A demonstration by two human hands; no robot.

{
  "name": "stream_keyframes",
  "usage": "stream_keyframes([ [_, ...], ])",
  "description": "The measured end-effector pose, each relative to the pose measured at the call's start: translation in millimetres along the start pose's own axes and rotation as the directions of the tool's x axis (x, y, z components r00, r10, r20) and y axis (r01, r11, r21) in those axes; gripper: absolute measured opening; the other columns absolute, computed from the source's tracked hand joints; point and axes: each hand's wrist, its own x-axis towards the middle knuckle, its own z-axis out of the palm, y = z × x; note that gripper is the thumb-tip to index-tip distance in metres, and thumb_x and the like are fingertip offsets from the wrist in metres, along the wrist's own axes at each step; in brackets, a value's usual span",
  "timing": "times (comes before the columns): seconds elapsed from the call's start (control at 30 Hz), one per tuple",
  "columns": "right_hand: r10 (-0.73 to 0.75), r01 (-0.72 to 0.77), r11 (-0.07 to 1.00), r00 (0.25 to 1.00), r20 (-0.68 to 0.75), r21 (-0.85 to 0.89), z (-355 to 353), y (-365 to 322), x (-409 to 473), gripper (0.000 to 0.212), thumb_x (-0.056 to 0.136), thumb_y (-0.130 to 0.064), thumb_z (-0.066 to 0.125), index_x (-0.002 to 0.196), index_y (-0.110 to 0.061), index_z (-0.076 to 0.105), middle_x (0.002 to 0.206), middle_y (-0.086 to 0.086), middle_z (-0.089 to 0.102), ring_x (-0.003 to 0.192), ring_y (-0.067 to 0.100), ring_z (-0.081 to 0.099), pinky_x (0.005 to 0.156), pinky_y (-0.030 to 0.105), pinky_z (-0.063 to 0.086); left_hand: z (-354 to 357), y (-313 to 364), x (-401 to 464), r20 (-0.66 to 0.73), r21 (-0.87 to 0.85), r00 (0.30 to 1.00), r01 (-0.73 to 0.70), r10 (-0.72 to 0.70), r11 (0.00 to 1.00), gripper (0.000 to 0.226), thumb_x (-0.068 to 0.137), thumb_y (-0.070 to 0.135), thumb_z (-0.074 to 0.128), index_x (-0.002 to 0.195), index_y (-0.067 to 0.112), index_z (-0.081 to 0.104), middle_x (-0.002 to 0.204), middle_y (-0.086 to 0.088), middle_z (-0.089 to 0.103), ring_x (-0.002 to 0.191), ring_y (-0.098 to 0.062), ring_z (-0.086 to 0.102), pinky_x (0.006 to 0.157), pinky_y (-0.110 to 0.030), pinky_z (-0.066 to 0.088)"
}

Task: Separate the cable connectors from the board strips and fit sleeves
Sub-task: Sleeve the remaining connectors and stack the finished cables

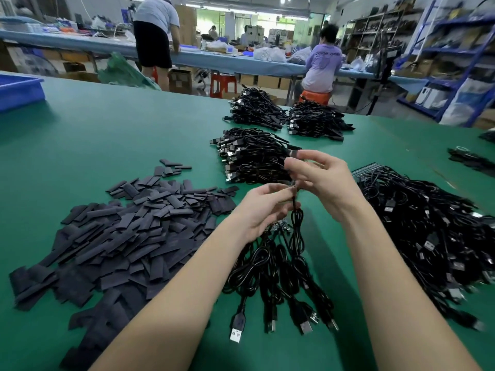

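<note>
Sleeves (128, 236) piled left, plenty unused. Left hand (263, 210) pinches a cable (296, 231) near its top, more cables hanging below. Right hand (321, 178) curled, pinching a small piece above; can't tell if sleeve or connector. Finished bundles (251, 153) behind; big unprocessed heap (428, 228) right, so well short of done.

Black cables (278, 266) beside flat sleeves (128, 236)
</note>
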Motion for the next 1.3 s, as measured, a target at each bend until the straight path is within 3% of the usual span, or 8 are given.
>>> stream_keyframes([
  [0.1,0.067,-0.040,0.966,0.993,-0.098,0.255,-21.6,17.7,-6.1,0.041,0.078,-0.018,0.086,0.114,-0.007,0.072,0.092,0.003,0.077,0.076,0.009,0.072,0.066,0.018,0.054,1.5,2.0,-1.9,0.054,-0.012,0.999,0.002,-0.001,1.000,0.013,0.093,0.011,0.070,0.105,0.010,0.064,0.084,-0.002,0.074,0.072,-0.011,0.072,0.066,-0.019,0.049],
  [0.27,0.082,-0.017,0.896,0.988,-0.128,0.444,-25.0,35.0,-12.8,0.053,0.056,-0.023,0.092,0.104,-0.010,0.073,0.094,0.007,0.078,0.080,0.013,0.074,0.068,0.018,0.056,1.9,3.2,-3.4,0.089,0.022,0.996,0.016,-0.018,1.000,0.016,0.093,0.013,0.070,0.107,0.011,0.063,0.084,0.001,0.072,0.070,-0.008,0.070,0.061,-0.016,0.048],
  [0.33,0.068,0.001,0.887,0.989,-0.133,0.461,-24.0,35.5,-13.0,0.052,0.054,-0.025,0.092,0.101,-0.011,0.075,0.092,0.007,0.078,0.078,0.012,0.073,0.067,0.018,0.056,1.7,4.3,-4.1,0.097,0.029,0.995,0.011,-0.014,1.000,0.012,0.092,0.014,0.070,0.103,0.012,0.065,0.086,-0.001,0.072,0.070,-0.008,0.069,0.059,-0.014,0.049],
  [0.47,0.058,0.003,0.887,0.991,-0.119,0.462,-23.5,33.0,-13.6,0.022,0.067,-0.024,0.087,0.087,-0.018,0.080,0.091,0.004,0.078,0.077,0.010,0.069,0.067,0.019,0.056,-0.4,5.5,-4.4,0.131,0.042,0.991,0.007,-0.013,0.999,0.011,0.091,0.015,0.071,0.100,0.012,0.066,0.088,-0.002,0.071,0.070,-0.007,0.068,0.057,-0.014,0.049],
  [0.7,0.041,0.002,0.918,0.994,-0.100,0.396,-21.2,27.0,-15.4,0.037,0.066,-0.028,0.086,0.100,-0.017,0.076,0.093,0.002,0.077,0.076,0.009,0.065,0.069,0.020,0.055,-0.6,6.5,-5.6,0.150,0.056,0.989,-0.010,0.002,0.998,0.009,0.090,0.015,0.070,0.098,0.013,0.065,0.086,0.000,0.071,0.070,-0.007,0.067,0.057,-0.014,0.048],
  [0.9,0.068,-0.031,0.904,0.995,-0.072,0.426,-28.7,24.9,-13.4,0.030,0.068,-0.017,0.083,0.096,-0.009,0.077,0.091,0.006,0.078,0.075,0.011,0.070,0.069,0.019,0.057,0.6,7.0,-5.6,0.143,0.081,0.989,-0.033,0.021,0.996,0.010,0.090,0.014,0.071,0.097,0.013,0.064,0.086,-0.001,0.071,0.070,-0.008,0.068,0.057,-0.014,0.047],
  [1.1,0.103,-0.040,0.914,0.985,-0.137,0.403,-33.2,23.9,-10.0,0.008,0.079,-0.002,0.081,0.084,-0.005,0.076,0.079,0.005,0.076,0.065,0.011,0.070,0.066,0.019,0.058,-0.2,8.4,-1.4,0.126,0.152,0.989,-0.101,0.082,0.983,0.014,0.086,0.015,0.077,0.094,0.013,0.066,0.087,-0.003,0.074,0.074,-0.013,0.069,0.059,-0.017,0.046],
  [1.3,0.088,0.006,0.924,0.970,-0.227,0.383,-29.4,24.1,-9.2,0.010,0.078,0.000,0.084,0.084,-0.003,0.076,0.079,0.009,0.075,0.062,0.013,0.069,0.065,0.020,0.058,0.1,7.6,1.2,0.124,0.177,0.987,-0.120,0.099,0.977,0.014,0.085,0.015,0.078,0.093,0.013,0.066,0.089,-0.005,0.074,0.076,-0.016,0.070,0.061,-0.020,0.044],
])
